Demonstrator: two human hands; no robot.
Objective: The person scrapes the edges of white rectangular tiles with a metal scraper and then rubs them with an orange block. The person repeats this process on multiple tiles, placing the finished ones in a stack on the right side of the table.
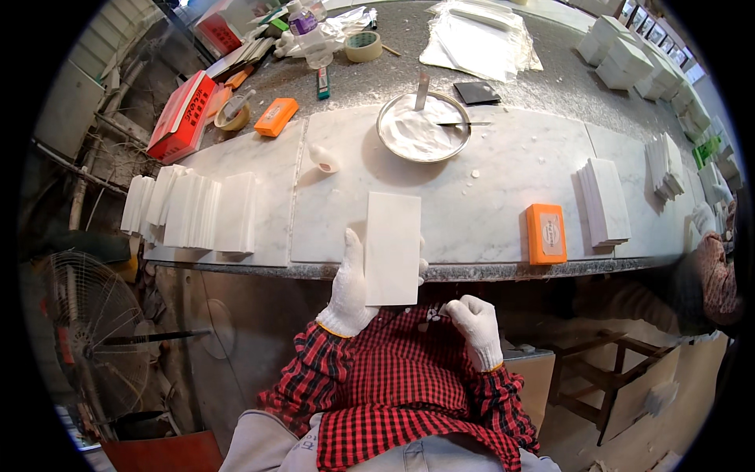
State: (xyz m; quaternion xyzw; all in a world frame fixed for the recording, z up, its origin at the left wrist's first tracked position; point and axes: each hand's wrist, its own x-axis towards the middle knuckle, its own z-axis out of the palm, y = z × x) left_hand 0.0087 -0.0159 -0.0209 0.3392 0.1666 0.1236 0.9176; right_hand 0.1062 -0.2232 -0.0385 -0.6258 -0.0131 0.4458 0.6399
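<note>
- A white slab [393, 249] is held upright by the left hand [348, 279], in front of the body; its far part is seen against the marble worktop [480, 228], its near end past the worktop's near edge.
- The left fingers are clamped on the slab: the thumb is laid along its left side, and fingertips are seen past its right edge. Broad support of this kind is judged sound; pressure should be kept even, as thin stone may chip or snap.
- The right hand [476, 324] is held apart from the slab, to its right and nearer the body. Its fingers are curled together; whether a small item is pinched there cannot be told.
- White cotton gloves are worn on both hands. It is advised that they be kept free of paste, so that the broad face is not smeared.
- A metal bowl [423, 160] of white paste [411, 131] is placed on the far side, with a scraper [422, 93] stood in it. Knocks against its rim should be avoided.
- Corners should be kept clear of the orange box [546, 234] and the right-hand slab stack [604, 203].
</note>
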